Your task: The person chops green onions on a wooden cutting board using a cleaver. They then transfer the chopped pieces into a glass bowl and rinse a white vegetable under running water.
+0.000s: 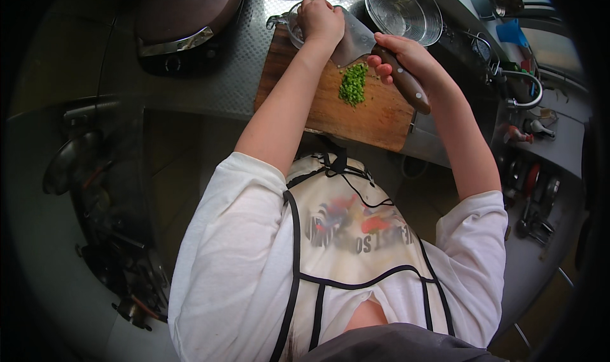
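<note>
My right hand [405, 59] grips the brown riveted handle [405, 83] of a cleaver. Its broad metal blade [355, 38] is tilted above the far part of a wooden cutting board [329, 105]. My left hand [321, 21] is curled at the blade's left end, over a clear glass bowl [293, 28]. Its fingertips are hidden, so I cannot tell whether it holds anything. On the board, just nearer to me than the blade, lies a small heap of finely chopped green vegetable [353, 85].
A large round-lidded appliance [190, 9] stands left on the metal counter [228, 76]. Behind the board, a wire mesh strainer [405, 14] sits by the sink. A curved faucet [536, 88] rises at the right. Pans [71, 162] are stored low at the left.
</note>
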`<state>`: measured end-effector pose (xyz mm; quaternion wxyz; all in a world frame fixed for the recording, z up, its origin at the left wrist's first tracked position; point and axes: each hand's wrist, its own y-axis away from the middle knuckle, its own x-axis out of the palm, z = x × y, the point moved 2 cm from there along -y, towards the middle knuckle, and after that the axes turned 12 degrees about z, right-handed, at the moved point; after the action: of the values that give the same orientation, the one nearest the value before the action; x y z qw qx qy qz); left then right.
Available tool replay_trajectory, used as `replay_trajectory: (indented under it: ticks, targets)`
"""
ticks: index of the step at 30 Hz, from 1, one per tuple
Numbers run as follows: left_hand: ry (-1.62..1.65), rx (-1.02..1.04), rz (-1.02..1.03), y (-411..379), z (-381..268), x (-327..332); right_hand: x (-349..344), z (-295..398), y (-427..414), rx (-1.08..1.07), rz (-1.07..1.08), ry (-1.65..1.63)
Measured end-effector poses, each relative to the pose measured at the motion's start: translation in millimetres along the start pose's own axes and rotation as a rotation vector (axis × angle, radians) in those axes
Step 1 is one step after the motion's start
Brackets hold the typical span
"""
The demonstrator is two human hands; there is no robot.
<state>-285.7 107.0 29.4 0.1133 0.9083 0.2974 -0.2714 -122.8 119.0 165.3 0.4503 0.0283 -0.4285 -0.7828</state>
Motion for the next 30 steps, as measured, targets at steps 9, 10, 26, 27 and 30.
replay_trajectory:
  ticks: [9,10,26,27,30]
  targets:
    - [0.063,-0.187,0.095,-24,16,19,-5,37,-22,0.194,-0.115,0.143]
    - [0.077,-0.233,0.093,-26,18,20,-2,43,-24,0.259,-0.133,0.143]
    - [0.264,-0.4,0.149,-41,39,34,-13,95,-9,0.284,-0.231,0.693]
    - [0.304,-0.404,0.163,-40,37,34,-19,93,-7,0.289,-0.244,0.699]
    - [0.333,-0.353,0.192,-38,32,31,-15,94,1,0.308,-0.19,0.682]
